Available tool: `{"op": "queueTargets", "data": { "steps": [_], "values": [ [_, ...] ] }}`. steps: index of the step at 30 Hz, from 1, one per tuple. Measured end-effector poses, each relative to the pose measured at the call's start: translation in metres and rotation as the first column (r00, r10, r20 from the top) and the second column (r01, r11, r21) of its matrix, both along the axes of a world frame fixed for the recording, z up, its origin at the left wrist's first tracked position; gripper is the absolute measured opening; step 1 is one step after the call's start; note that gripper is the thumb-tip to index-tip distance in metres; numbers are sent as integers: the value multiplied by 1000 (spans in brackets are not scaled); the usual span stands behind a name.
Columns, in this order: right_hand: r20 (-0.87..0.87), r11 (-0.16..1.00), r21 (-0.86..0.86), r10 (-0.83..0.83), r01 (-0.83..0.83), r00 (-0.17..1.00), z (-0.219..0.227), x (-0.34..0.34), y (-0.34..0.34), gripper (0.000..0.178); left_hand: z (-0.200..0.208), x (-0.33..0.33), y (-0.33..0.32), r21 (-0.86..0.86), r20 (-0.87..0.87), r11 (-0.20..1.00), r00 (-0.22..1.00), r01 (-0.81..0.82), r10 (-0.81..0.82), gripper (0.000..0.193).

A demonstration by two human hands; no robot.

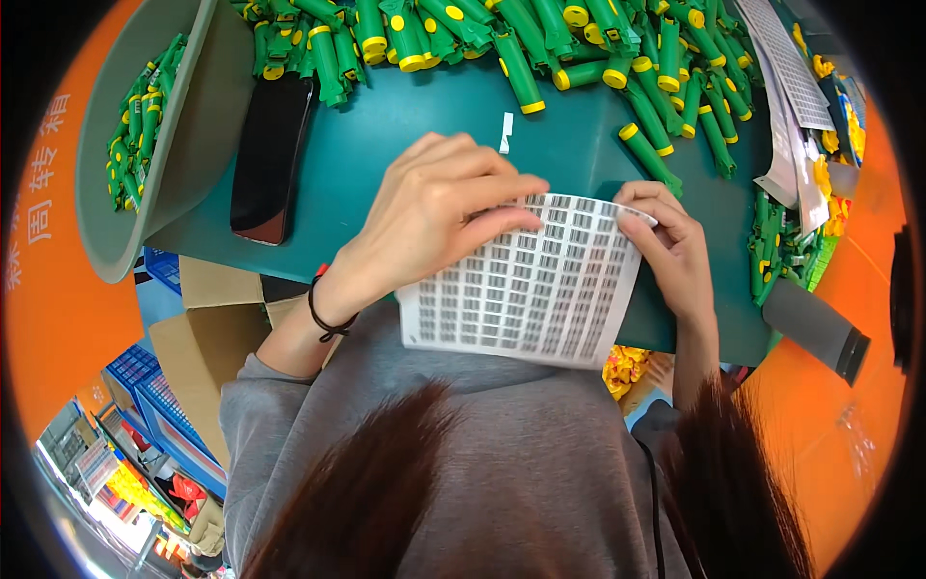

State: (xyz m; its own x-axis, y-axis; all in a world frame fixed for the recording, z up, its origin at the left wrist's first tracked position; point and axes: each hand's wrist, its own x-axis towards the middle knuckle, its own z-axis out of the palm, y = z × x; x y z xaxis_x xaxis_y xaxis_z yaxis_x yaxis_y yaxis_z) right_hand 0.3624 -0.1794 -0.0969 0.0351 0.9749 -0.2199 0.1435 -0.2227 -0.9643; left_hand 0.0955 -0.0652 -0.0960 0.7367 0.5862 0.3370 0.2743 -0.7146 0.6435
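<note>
A white sheet of barcode labels [521, 289] is held up in front of my body, over the near edge of the green table. My left hand [439, 207] is closed at its upper left part, with thumb and index finger pinching near the top edge. My right hand [670, 241] grips the top right corner between thumb and fingers. Just beyond the sheet, a small white label strip [506, 133] lies on the table. Many green plastic tubes with yellow ends [521, 72] are heaped along the far side; one loose green tube [648, 156] lies near my right hand.
A grey-green bin [198, 145] with more green tubes stands at the left. Beside it lies a black phone [273, 159]. More label sheets [796, 68] and a dark grey cylinder [815, 328] are at the right. An open cardboard box [198, 357] sits below the table's left edge.
</note>
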Motion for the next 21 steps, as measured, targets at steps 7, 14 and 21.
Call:
{"op": "queueTargets", "data": {
  "steps": [7,14,21],
  "values": [
    [736,828,420,-72,-371,673,14,-37,18,36,-12,2,6,-251,19,968,1000,24,-20,11],
    [774,847,384,-79,-367,629,0,-43,16,44,-8,1,11,-94,-27,994,998,60,-63,14],
    [760,785,521,-247,-337,601,-27,-48,2,46,-12,-1,-16,332,-137,942,985,-53,103,32]
  ]
}}
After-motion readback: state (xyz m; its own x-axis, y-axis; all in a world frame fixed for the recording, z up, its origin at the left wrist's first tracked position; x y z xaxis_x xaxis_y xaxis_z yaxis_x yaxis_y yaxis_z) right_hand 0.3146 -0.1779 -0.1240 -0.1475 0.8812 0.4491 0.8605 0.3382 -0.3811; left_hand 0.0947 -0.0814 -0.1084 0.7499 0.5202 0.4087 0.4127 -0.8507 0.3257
